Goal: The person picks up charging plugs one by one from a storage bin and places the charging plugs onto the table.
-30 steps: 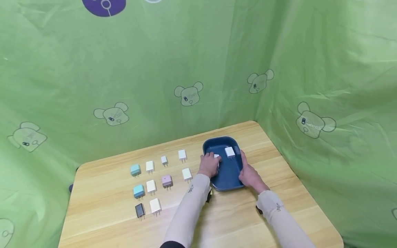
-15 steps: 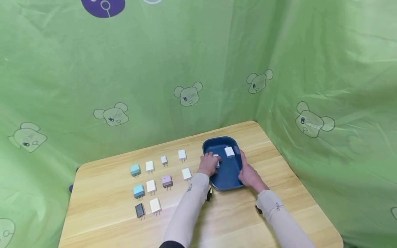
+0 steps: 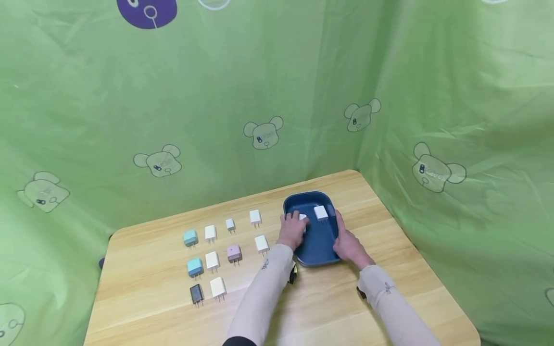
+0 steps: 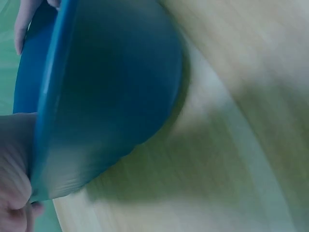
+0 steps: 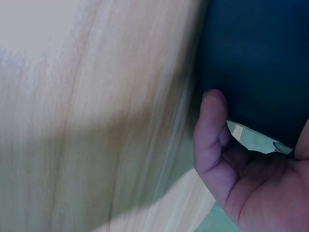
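In the head view my left hand (image 3: pixel 292 230) reaches over the near-left rim of a dark blue tray (image 3: pixel 318 247). Its fingers hold a white plug-in charger (image 3: pixel 302 217) low inside, mostly covered by the hand. A second white charger (image 3: pixel 321 213) lies in the tray's far right part. My right hand (image 3: pixel 349 245) grips the tray's right side. The right wrist view has one finger (image 5: pixel 212 125) of it bent against the outer wall. From the left wrist camera, the left hand (image 4: pixel 14 179) crosses the rim and the held charger is hidden.
Left of the tray, several chargers stand in loose rows on the wooden table (image 3: pixel 143 288): turquoise (image 3: pixel 190 237), blue (image 3: pixel 195 266), black (image 3: pixel 196 293), purple (image 3: pixel 234 253), cream (image 3: pixel 218 287) and white (image 3: pixel 255 217). Green bear-print curtains (image 3: pixel 207 96) enclose the table's back and right.
The left hand stays in the tray and covers the charger slightly differently. The right hand and tray keep their places; the head view has shifted very slightly.
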Action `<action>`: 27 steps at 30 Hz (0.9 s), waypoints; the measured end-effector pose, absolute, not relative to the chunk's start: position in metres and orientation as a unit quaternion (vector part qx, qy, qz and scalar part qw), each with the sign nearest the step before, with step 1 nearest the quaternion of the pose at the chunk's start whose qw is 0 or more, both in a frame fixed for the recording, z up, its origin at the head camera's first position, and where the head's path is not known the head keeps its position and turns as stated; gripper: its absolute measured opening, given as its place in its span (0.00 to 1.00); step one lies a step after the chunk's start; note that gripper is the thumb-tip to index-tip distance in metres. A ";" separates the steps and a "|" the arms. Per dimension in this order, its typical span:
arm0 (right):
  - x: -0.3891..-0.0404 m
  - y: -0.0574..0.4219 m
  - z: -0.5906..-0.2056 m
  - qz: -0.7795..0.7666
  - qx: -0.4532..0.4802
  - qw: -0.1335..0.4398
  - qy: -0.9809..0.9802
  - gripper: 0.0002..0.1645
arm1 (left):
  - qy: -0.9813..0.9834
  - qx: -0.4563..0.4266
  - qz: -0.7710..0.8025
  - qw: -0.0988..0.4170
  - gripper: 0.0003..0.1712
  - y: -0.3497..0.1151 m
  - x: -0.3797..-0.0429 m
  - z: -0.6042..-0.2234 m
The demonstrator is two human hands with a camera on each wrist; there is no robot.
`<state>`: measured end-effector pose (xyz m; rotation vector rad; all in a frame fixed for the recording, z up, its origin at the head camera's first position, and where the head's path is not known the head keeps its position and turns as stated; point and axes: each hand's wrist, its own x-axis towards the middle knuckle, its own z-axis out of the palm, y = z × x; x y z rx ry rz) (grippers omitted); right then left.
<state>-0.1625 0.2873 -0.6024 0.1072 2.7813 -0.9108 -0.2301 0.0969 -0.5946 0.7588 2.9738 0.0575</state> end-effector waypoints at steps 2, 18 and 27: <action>-0.162 0.287 -0.602 -0.307 0.035 0.102 0.946 0.57 | 0.970 0.243 0.017 0.017 0.24 0.098 -0.228 -0.596; -0.163 0.289 -0.603 -0.300 0.037 0.105 0.947 0.58 | 0.959 0.263 0.026 -0.098 0.35 0.094 -0.220 -0.603; -0.163 0.287 -0.603 -0.298 0.035 0.099 0.949 0.57 | 0.943 0.286 0.068 -0.157 0.27 0.088 -0.210 -0.600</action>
